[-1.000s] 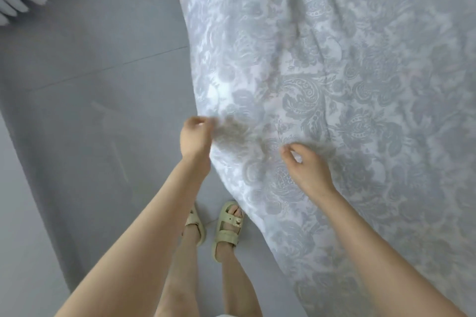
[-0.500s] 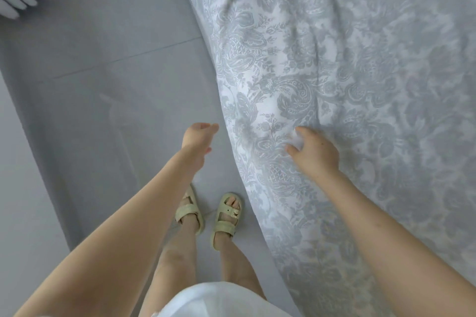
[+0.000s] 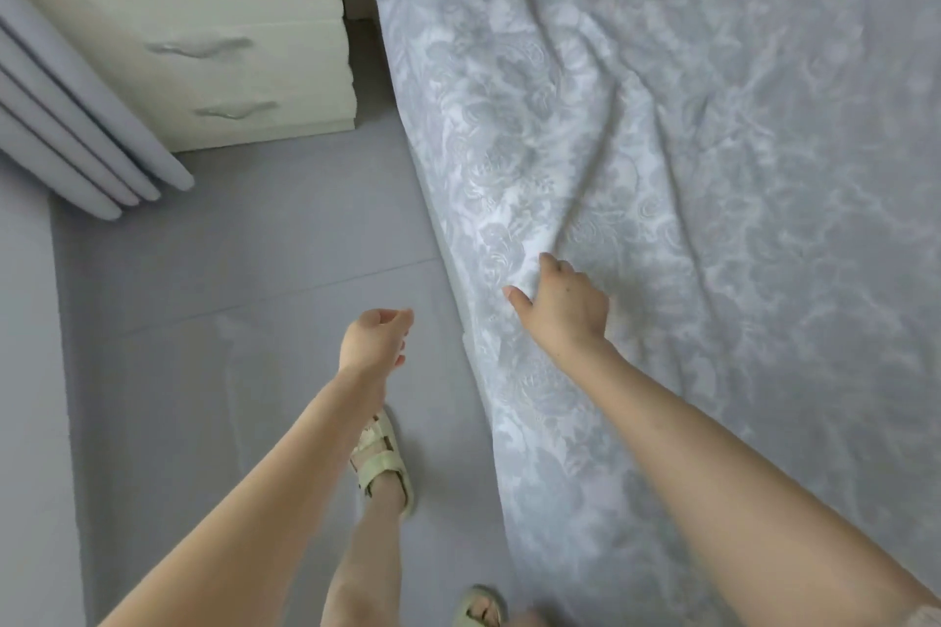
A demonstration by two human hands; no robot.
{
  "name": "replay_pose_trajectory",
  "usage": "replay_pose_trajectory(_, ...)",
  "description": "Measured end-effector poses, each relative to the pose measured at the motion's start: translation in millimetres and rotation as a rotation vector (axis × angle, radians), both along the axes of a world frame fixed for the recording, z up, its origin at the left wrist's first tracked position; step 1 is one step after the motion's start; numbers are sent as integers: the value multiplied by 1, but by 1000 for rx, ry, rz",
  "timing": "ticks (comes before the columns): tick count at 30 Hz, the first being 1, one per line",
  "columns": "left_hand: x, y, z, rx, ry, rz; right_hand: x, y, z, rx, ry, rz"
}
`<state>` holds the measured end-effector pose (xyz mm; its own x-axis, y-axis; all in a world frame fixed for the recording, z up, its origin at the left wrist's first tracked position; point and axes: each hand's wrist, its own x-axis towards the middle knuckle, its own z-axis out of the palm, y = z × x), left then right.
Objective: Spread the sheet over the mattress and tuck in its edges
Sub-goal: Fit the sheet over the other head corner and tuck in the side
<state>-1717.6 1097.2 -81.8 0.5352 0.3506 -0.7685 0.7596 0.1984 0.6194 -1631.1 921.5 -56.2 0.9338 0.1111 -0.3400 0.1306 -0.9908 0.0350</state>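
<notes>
A pale grey-white sheet (image 3: 687, 158) with a floral pattern covers the bed on the right and hangs over its left side toward the floor. The mattress under it is hidden. My right hand (image 3: 565, 306) lies on the sheet near the bed's left edge, thumb and fingers pinching a raised fold that runs up and away from the hand. My left hand (image 3: 377, 341) hovers over the floor left of the bed, fingers loosely curled, holding nothing and not touching the sheet.
A cream bedside cabinet (image 3: 224, 61) with two drawers stands at the back left beside the bed. Grey curtain folds (image 3: 76, 138) hang at the far left. Grey floor (image 3: 254, 270) lies between them. My sandalled feet (image 3: 384, 463) stand near the bed's side.
My left hand has let go of the sheet's edge and drawn away over the floor. The right hand stays on the sheet. The view has shifted toward the head of the bed.
</notes>
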Motion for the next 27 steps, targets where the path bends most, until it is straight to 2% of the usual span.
replay_pose_trajectory(4, 41, 43, -11, 3, -20, -24, 72, 42, -23, -205, -9, 1)
replay_pose_trajectory(7, 60, 71, -16, -6, -10, -30, 98, 57, -34, -368, 58, 204)
replay_pose_trajectory(10, 81, 90, -19, -45, -1, -55, 117, 59, -29, -317, 153, 324)
replay_pose_trajectory(13, 108, 103, -20, -57, 3, -87, 138, 31, -11, -217, 54, 153)
replay_pose_trajectory(16, 139, 114, -20, -57, 28, -112, 144, 12, -7, -268, 152, 89)
replay_pose_trajectory(18, 165, 124, -21, -49, 42, -123, 161, 29, -12, -253, 191, 114)
replay_pose_trajectory(22, 235, 141, -32, -1, 68, -143, 231, 92, -22, -57, -13, 67)
replay_pose_trajectory(27, 354, 153, -42, 110, 79, -201, 329, 156, -47, -30, 121, 9)
